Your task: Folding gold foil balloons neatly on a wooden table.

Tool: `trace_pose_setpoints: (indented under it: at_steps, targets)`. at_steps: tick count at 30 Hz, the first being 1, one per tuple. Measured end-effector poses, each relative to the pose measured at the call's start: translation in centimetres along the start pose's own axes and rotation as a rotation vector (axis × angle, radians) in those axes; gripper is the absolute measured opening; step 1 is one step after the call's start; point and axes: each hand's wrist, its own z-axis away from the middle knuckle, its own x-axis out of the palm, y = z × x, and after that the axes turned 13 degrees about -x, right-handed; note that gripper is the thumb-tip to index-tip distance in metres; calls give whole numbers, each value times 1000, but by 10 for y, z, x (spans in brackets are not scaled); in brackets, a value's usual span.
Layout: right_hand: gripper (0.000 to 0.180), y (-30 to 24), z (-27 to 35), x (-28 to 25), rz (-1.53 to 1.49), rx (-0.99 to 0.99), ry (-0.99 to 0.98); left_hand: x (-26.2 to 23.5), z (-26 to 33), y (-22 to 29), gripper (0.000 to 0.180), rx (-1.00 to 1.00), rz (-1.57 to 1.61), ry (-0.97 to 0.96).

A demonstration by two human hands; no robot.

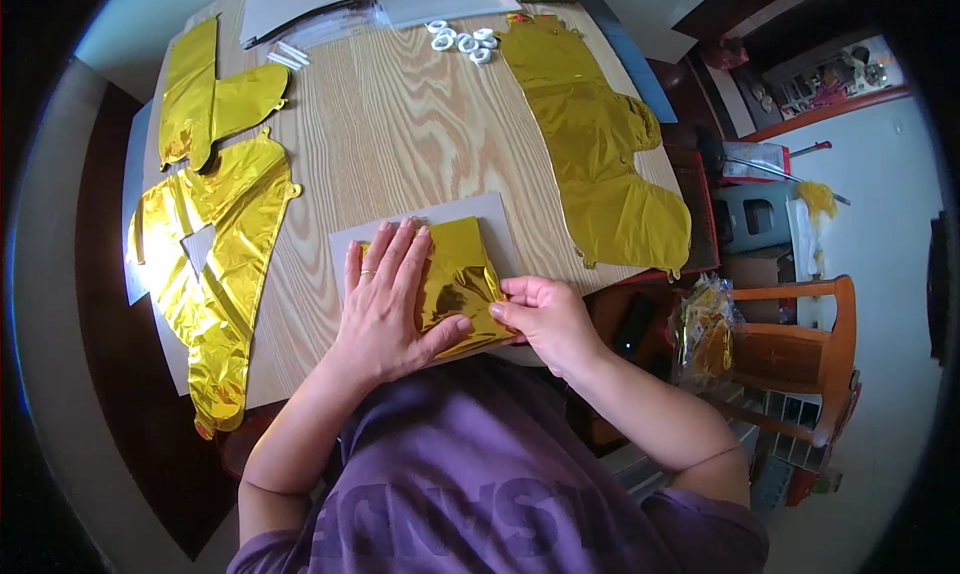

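A gold foil balloon (455, 264), folded into a flat packet, lies on a grey cardboard sheet (490, 210) at the near edge of the table. My left hand (392, 299) rests flat on the packet's left part, fingers stretched out and a ring on one of them. At the packet's right edge, my right hand (548, 319) pinches the foil between thumb and fingers. Part of the packet is hidden under the left palm. Creases and shiny wrinkles run across its lower right half.
Flat gold foil balloons lie at the table's left (235, 264), far left (215, 99) and right (590, 154). White ribbon rolls (467, 43) and small white tubes (289, 56) sit farther back, near grey sheets (300, 4). Beyond the right edge stand a wooden chair (790, 349) and a bag of gold foil (705, 334).
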Motion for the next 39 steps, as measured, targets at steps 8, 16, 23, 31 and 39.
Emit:
trace_pose_setpoints:
  at_steps: [8,16,23,31,39]
  targets:
    - [41,6,-8,-6,24,-60,-52,1,-1,0,100,-6,-31,-13]
    - [41,10,-8,-6,11,-74,-29,1,6,-4,90,22,14,109]
    - [44,-7,-10,-9,-136,16,-54,-13,51,-26,59,-327,573,159]
    - [48,-2,-15,-9,-133,-11,-107,-7,50,-17,69,-570,1179,34]
    - [41,4,-11,-3,-141,-133,-40,-7,44,-5,73,-653,1214,42]
